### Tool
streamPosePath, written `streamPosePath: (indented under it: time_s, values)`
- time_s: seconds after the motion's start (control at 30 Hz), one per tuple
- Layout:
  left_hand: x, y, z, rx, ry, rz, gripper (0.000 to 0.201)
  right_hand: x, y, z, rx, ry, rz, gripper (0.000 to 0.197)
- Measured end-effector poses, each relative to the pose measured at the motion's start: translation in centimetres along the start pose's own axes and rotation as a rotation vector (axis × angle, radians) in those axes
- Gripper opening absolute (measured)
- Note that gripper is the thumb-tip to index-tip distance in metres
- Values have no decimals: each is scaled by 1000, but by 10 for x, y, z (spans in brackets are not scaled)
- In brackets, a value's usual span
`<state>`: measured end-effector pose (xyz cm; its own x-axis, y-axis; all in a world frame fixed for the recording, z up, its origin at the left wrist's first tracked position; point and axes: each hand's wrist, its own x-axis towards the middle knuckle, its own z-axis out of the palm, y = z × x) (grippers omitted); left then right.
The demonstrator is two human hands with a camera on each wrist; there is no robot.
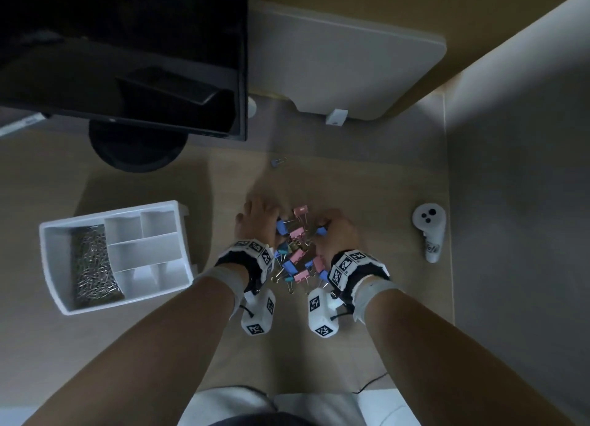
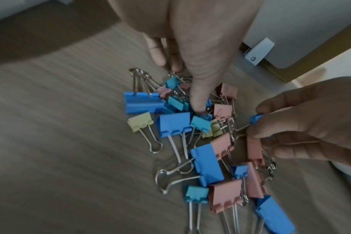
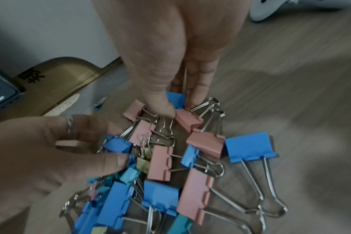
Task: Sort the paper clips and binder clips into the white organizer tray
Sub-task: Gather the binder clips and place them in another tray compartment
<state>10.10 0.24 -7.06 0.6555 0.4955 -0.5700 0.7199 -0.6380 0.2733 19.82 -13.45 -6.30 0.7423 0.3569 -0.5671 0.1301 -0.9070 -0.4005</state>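
Note:
A pile of blue, pink, teal and yellow binder clips [image 1: 295,253] lies on the wooden desk between my two hands. My left hand [image 1: 258,223] reaches into its left side, thumb [image 2: 197,106] down among the clips, and pinches a small blue binder clip [image 3: 116,144]. My right hand [image 1: 336,231] pinches another blue binder clip [image 3: 176,98] between thumb and fingers at the far right of the pile. The white organizer tray [image 1: 52,234] sits to the left. Its long left compartment is full of metal paper clips [image 1: 92,266]; the other compartments look bare.
One stray binder clip [image 1: 277,161] lies farther back on the desk. A white controller [image 1: 429,231] lies to the right. A dark monitor [image 1: 127,52] on a round base [image 1: 137,152] stands at the back left. The desk's right edge runs near the controller.

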Motion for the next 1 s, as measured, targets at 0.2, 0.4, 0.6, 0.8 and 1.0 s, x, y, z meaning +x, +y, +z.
streamPosePath:
  time_s: [0.2,0.4,0.6,0.8,1.0]
  values:
    - [1,-4,0,-6,24,23,45,-3,5,-15,44,-53,28,20]
    - [-20,-6,-8,-415,61,-52,46,-16,-1,-15,203,54,38,15]
    - [-54,-5,-32,-946,11,-244,18,-29,-25,-9,411,-75,-82,23]
    - [-78,-19,-54,-1341,-124,-575,29,-41,-43,-12,707,-262,-183,28]
    - [-88,-14,-57,-1612,-74,-591,20,-51,-53,-11,405,-276,-406,27]
